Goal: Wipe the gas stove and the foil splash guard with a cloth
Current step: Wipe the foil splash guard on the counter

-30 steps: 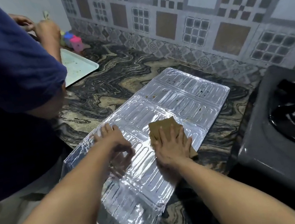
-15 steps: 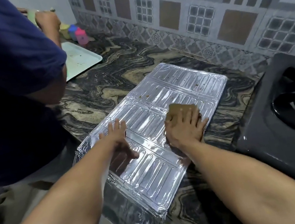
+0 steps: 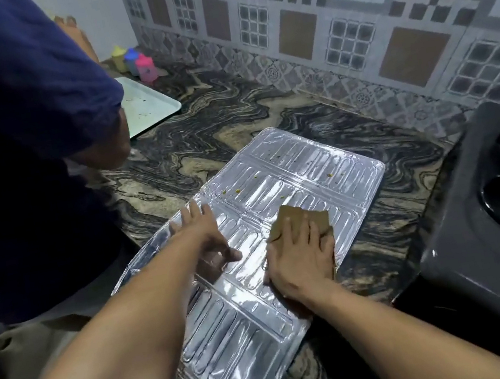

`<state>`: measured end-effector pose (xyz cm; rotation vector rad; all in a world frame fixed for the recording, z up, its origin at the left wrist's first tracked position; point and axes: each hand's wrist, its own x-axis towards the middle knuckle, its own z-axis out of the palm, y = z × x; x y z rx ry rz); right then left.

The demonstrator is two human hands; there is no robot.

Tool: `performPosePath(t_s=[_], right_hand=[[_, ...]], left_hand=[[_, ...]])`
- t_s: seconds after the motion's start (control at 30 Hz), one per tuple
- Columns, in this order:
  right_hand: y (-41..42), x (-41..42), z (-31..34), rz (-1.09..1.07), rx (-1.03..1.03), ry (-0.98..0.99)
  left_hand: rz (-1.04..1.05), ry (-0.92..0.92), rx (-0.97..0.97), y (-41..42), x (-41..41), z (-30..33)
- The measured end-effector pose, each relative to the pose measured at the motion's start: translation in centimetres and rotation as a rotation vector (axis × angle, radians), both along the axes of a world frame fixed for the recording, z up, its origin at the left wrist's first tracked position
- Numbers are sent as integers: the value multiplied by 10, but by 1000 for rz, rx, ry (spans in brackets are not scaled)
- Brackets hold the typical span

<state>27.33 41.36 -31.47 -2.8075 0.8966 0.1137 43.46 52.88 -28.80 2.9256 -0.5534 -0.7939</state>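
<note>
The silver foil splash guard (image 3: 297, 164) lies flat on the marbled counter, with small yellow-brown specks on its far panels. My right hand (image 3: 298, 261) presses flat on a brown cloth (image 3: 305, 218) near the guard's right edge. My left hand (image 3: 204, 234) rests palm down on the foil to the left of it, fingers spread, holding the sheet in place. The dark grey gas stove (image 3: 499, 245) stands at the right, its black burner well partly out of frame.
Another person in a dark blue shirt (image 3: 14, 130) stands close at my left over the counter. A pale tray (image 3: 147, 107) and three small coloured containers (image 3: 134, 62) sit at the far left. A patterned tiled wall (image 3: 346, 22) backs the counter.
My right hand slid the cloth across the foil toward its right edge, then drew it slightly back toward me. My left hand stayed pressed on the sheet. The view shifted left.
</note>
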Motion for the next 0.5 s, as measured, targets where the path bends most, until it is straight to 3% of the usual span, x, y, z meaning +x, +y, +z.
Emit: performPosePath(t_s=[0.13,0.33,0.5], right_hand=[[-7,5,-2,-46,9,-41],[-52,42,-6,-328,-3,-47],[-76,62,-2,-425,1,-9]], left_hand=[[-6,83,3,1,7,-3],[-48,64,92,-2,11,-7],[-56,69,74,1,10,-9]])
